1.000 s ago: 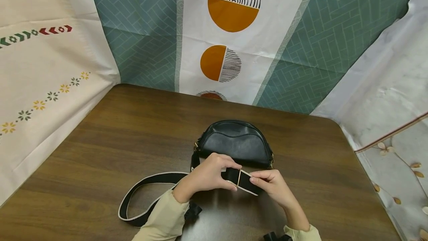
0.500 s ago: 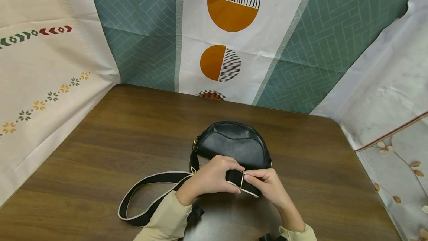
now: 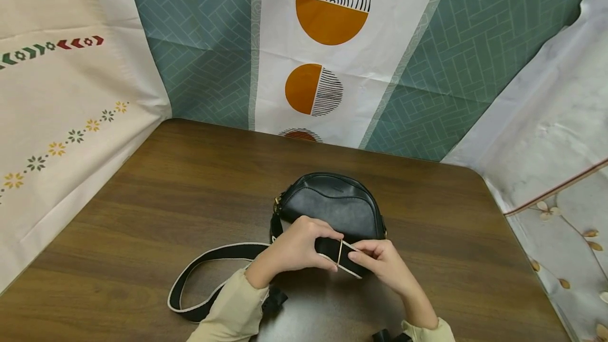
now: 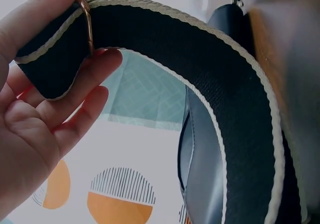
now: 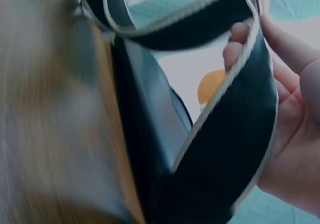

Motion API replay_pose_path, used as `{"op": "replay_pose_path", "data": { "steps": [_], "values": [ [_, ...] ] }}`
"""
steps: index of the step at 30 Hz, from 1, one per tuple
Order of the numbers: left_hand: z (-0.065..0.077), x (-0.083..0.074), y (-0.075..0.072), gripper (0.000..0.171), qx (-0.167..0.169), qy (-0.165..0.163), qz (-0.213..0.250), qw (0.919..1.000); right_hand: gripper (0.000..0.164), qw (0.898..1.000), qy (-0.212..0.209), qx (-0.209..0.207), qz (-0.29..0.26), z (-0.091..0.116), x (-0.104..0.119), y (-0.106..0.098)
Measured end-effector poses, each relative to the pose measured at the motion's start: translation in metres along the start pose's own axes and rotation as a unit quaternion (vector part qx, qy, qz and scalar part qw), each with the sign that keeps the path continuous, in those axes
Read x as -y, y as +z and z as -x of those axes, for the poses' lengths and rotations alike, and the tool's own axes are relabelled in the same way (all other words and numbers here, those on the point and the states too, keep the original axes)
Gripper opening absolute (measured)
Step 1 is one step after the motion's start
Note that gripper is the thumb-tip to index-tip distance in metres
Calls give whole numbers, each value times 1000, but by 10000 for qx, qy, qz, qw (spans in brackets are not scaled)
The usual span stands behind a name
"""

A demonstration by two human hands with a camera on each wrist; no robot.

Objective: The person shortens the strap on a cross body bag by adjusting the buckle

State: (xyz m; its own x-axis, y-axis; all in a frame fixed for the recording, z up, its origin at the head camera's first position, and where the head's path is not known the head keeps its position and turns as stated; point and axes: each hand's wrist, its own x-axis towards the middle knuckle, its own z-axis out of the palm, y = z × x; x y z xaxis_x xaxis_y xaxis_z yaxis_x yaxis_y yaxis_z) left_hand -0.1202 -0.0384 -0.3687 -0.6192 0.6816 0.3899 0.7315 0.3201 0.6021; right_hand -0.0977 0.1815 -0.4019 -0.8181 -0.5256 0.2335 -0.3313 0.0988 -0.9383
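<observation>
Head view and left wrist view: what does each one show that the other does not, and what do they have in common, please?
Only the head view shows the embroidered flowers on the cloth at the left, and the beige sleeves.

Only the left wrist view shows the palm of the left hand and the braided texture of the strap's cream edging.

Both show the black strap, its gold-coloured slider, the black bag and the orange-patterned backdrop.
</observation>
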Motion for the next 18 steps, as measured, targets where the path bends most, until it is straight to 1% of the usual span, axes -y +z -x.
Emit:
{"op": "replay_pose_path", "data": {
  "steps": [3, 6, 10, 14, 18],
  "values": [
    [2, 1, -3, 46, -15, -167, 141, 9998, 12, 9996, -38, 139, 240, 3, -3, -5],
    [3, 1, -4, 46, -27, -217, 175, 9996, 12, 9990, -144, 194, 373, 4, -4, -8],
    [2, 1, -4, 47, -6, -242, 159, 9996, 12, 9987, -252, 40, 434, 3, -3, -8],
    [2, 0, -3, 46, 113, -382, 171, 9991, 11, 9971, -316, -157, 673, 3, -1, -5],
    [1, -2, -3, 44, 153, -457, 16, 9988, 12, 9953, -370, -297, 841, 1, 2, -2]
  ]
}}
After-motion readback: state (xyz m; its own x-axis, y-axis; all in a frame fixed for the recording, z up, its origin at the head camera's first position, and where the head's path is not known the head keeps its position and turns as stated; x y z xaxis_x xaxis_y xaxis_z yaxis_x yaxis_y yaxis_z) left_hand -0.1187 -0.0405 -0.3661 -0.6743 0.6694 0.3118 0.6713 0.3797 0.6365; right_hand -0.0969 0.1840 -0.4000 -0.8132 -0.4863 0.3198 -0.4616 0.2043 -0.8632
